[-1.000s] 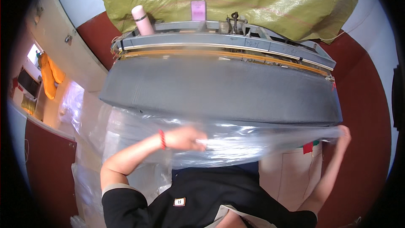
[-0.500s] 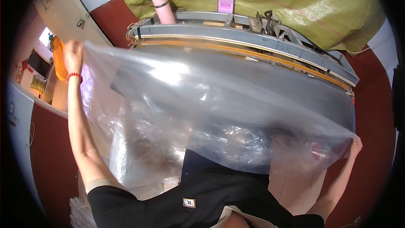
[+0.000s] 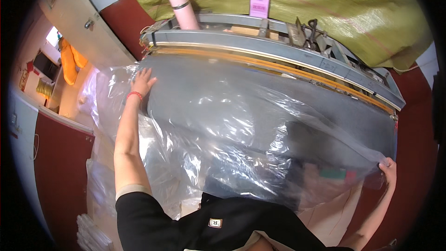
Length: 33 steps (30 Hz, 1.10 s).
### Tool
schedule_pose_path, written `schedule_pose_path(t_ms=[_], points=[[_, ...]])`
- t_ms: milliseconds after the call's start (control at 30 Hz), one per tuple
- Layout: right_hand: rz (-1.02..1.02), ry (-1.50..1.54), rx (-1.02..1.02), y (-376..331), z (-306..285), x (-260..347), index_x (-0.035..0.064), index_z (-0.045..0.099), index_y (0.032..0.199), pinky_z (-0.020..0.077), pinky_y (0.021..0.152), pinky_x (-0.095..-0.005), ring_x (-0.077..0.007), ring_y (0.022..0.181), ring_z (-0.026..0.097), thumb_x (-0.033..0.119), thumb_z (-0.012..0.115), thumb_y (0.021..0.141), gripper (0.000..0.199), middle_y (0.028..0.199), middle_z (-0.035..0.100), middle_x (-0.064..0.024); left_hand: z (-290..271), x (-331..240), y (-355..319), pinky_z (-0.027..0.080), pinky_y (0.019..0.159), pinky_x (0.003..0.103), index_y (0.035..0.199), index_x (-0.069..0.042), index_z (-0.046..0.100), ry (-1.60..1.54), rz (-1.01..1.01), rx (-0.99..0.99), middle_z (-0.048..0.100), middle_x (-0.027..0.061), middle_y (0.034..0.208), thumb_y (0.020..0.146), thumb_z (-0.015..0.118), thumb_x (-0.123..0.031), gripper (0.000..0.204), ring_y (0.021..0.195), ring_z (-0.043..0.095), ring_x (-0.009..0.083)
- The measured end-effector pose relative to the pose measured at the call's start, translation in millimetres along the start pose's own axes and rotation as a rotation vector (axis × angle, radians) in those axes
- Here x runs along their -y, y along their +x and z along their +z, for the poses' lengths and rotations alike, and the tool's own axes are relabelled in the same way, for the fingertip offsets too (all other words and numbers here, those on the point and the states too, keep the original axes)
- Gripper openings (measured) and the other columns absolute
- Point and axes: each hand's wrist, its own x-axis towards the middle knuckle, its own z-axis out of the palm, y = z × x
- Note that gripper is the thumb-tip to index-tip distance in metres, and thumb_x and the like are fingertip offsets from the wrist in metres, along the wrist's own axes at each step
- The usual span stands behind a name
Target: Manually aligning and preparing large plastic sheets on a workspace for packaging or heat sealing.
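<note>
Nearest, at the lower edge, is the person's black shirt (image 3: 232, 218), with a small pale patch on the chest. Off to the lower left lies a crumpled bundle of clear film (image 3: 93, 233).

A large transparent plastic sheet (image 3: 218, 130) spreads in glossy wrinkles from just before the shirt across the grey padded surface (image 3: 348, 114), and hangs over its near edge and left end. The surface's far right part is bare, above the sheet's slanting edge.

On the right, the right hand (image 3: 389, 171) has its thumb and fingers clamped on the sheet's edge, near the right end of the surface. The left hand (image 3: 143, 84), a red bracelet (image 3: 134, 94) at its wrist, lies over the sheet towards the far left corner, its fingers spread apart.

Beyond, orange strips (image 3: 260, 63) run along the surface's far side, before a grey metal frame (image 3: 278, 49). A pink bottle (image 3: 184, 11) stands at the frame's left; a phone (image 3: 259, 3) with a lit pink screen is upright near the middle, against a yellow-green tarpaulin (image 3: 334, 7).
</note>
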Motion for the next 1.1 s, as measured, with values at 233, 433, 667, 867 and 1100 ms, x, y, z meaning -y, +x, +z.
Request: schedule_pose_path(t_ms=[233, 433, 667, 867, 1100], points=[[-0.14, 0.152, -0.129, 30.9, -45.8, 53.4, 0.0066, 0.057, 0.08, 0.0387, 0.059, -0.0213, -0.0061, 0.066, 0.048, 0.021, 0.062, 0.077, 0.015, 0.071, 0.053, 0.0033, 38.2, -67.2, 3.4, 0.02, 0.104, 0.037, 0.123, 0.001, 0.042, -0.245, 0.265, -0.01, 0.033, 0.0209, 0.133, 0.084, 0.052, -0.031, 0.051, 0.126, 0.028, 0.0314], [-0.912, -0.766, -1.038, 41.5, 43.6, 147.7, 0.0083, 0.059, 0.091, 0.0413, 0.08, -0.0399, -0.0261, 0.091, 0.053, 0.012, 0.058, 0.074, 0.018, 0.095, 0.058, -0.0085, 46.3, -73.5, 15.1, 0.02, 0.102, 0.044, 0.134, -0.01, 0.029, 0.115, -0.052, 0.018, 0.023, 0.0091, 0.141, 0.088, 0.037, -0.046, 0.059, 0.131, 0.017, 0.0242], [0.015, -0.782, -0.417, 50.8, 53.3, -26.6, 0.0121, 0.044, 0.121, 0.0279, 0.097, -0.0463, -0.027, 0.122, 0.032, 0.036, 0.051, 0.083, 0.045, 0.13, 0.038, -0.0108, 77.7, 37.0, 44.0, 0.02, 0.101, 0.048, 0.136, -0.017, 0.025, 0.05, 0.085, -0.101, 0.023, 0.0042, 0.142, 0.091, 0.034, -0.043, 0.054, 0.131, 0.02, 0.0264], [0.173, -0.765, -0.354, 36.9, 54.6, -23.6, 0.0124, 0.031, 0.133, 0.0163, 0.102, -0.0504, -0.0294, 0.131, 0.015, 0.046, 0.039, 0.087, 0.057, 0.14, 0.022, -0.012, 54.1, 16.9, 41.7, 0.02, 0.101, 0.048, 0.137, -0.021, 0.023, 0.11, -0.003, 0.025, 0.021, 0.002, 0.142, 0.09, 0.033, -0.044, 0.053, 0.131, 0.019, 0.0266], [-0.03, -0.823, -0.268, 77.7, 119.5, 30.8, 0.0152, 0.033, 0.132, 0.0201, 0.1, -0.051, -0.0263, 0.131, 0.018, 0.046, 0.04, 0.086, 0.056, 0.14, 0.024, -0.011, 37.0, 42.2, 44.2, 0.019, 0.103, 0.042, 0.137, -0.022, 0.024, 0.137, -0.07, 0.029, 0.021, 0.0044, 0.142, 0.091, 0.032, -0.043, 0.051, 0.131, 0.019, 0.0232]])
